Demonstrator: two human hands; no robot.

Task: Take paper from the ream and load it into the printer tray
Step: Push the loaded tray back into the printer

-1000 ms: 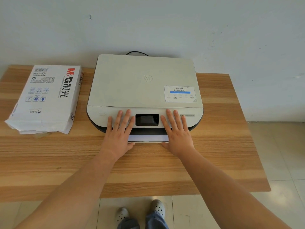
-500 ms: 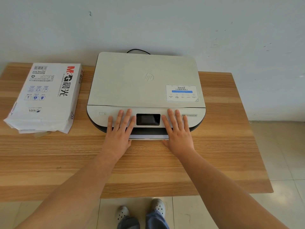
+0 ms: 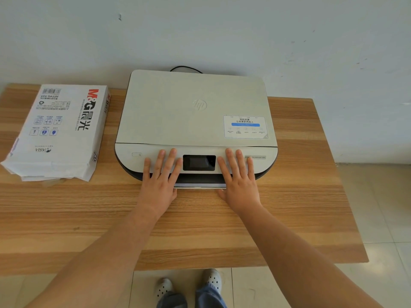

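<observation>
A flat off-white printer [image 3: 189,112] sits at the middle back of the wooden table [image 3: 89,210]. Its paper tray [image 3: 200,185] shows as a thin pale strip under the dark front slot, almost flush with the printer's front. My left hand [image 3: 160,181] lies flat with fingers spread on the front panel, left of the small black screen [image 3: 199,162]. My right hand [image 3: 239,178] lies flat the same way to the right of the screen. Both thumbs reach down by the tray's corners. A white paper ream [image 3: 57,132], its near end torn open, lies at the left.
A black cable [image 3: 185,68] loops behind the printer against the white wall. The table's right edge drops to a tiled floor [image 3: 382,218]. My feet in pale clogs [image 3: 213,278] stand below the front edge.
The tray has slid further into the printer, so less of the white strip sticks out. Both hands have stayed flat on the front panel and moved slightly forward.
</observation>
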